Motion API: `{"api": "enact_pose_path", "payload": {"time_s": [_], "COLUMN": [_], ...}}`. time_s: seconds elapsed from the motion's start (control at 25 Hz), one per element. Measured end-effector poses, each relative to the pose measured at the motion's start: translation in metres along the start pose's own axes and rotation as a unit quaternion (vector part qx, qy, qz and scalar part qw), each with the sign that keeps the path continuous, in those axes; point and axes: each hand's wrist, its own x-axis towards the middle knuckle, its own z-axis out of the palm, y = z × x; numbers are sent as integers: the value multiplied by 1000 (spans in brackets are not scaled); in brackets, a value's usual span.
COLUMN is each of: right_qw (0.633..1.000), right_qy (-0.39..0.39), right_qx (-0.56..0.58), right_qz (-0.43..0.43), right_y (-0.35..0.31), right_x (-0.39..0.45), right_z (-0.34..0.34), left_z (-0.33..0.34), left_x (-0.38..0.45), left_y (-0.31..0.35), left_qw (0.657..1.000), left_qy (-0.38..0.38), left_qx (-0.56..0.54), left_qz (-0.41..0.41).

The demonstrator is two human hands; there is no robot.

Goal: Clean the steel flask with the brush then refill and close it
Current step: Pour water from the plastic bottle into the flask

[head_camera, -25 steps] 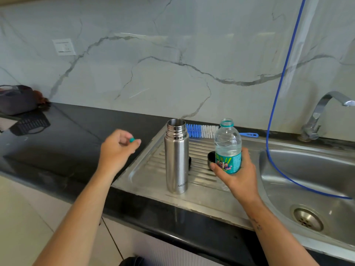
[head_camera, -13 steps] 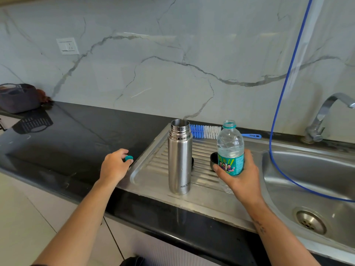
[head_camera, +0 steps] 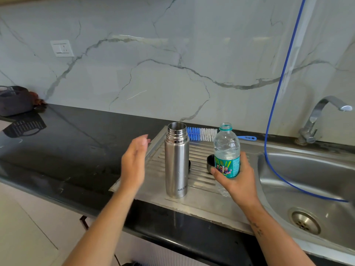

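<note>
The steel flask [head_camera: 176,162] stands upright and uncapped on the ribbed steel drainboard [head_camera: 199,200]. My left hand [head_camera: 134,162] hovers just left of it with straight fingers, holding nothing. My right hand [head_camera: 237,179] grips a clear plastic water bottle [head_camera: 226,146] with a teal label, upright and without its cap, right of the flask. A blue and white bottle brush [head_camera: 201,133] lies along the back of the drainboard. A dark flask lid [head_camera: 210,163] lies between flask and bottle, and another dark piece peeks out behind the flask.
The steel sink [head_camera: 307,189] with its drain lies to the right, a tap [head_camera: 315,120] behind it. A blue hose [head_camera: 278,89] hangs down into the sink. Black countertop [head_camera: 67,146] stretches left, with a dark bag [head_camera: 15,100] at its far end.
My left hand set the small teal cap down on the counter, then rose empty with open fingers toward the flask. The cap is no longer visible. The right hand kept holding the bottle.
</note>
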Motion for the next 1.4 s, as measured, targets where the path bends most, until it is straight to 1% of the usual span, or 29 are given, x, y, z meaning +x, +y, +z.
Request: {"api": "enact_pose_path", "payload": {"time_s": [0.04,0.08,0.12,0.2,0.28,0.4,0.48,0.56,0.8,1.04,1.2,1.4], "right_qw": [1000,1000,1000,1000,999,995,990,982,948,917,884,857], "right_qy": [1,-2,-6,-14,-33,-80,-113,-145,-220,-258,-272,-300], "right_qx": [3,5,5,-9,-25,-59,-86,-119,-229,-304,-378,-417], "right_qz": [5,11,13,5,-2,-2,2,3,-11,-18,-43,-39], "right_y": [0,0,-1,-6,-16,-41,-57,-72,-106,-124,-135,-149], "right_x": [-1,-1,-2,-3,0,5,11,18,32,45,55,66], "right_z": [0,0,0,3,4,-2,-11,-19,-33,-36,-42,-46], "left_z": [15,29,40,48,48,44,44,43,42,42,41,40], "left_x": [-12,-24,-34,-45,-40,-35,-35,-35,-32,-33,-33,-34], "left_y": [6,6,2,-5,-12,-17,-19,-21,-22,-24,-23,-20], "left_qw": [997,993,990,988,988,988,983,979,976,976,976,975], "left_qy": [-26,-54,-85,-132,-141,-153,-179,-198,-211,-206,-206,-208], "left_qx": [-68,-102,-108,-82,-41,-13,-9,-14,-31,-54,-51,-54], "left_qz": [7,11,12,25,38,2,-32,-44,-47,-54,-52,-58]}}
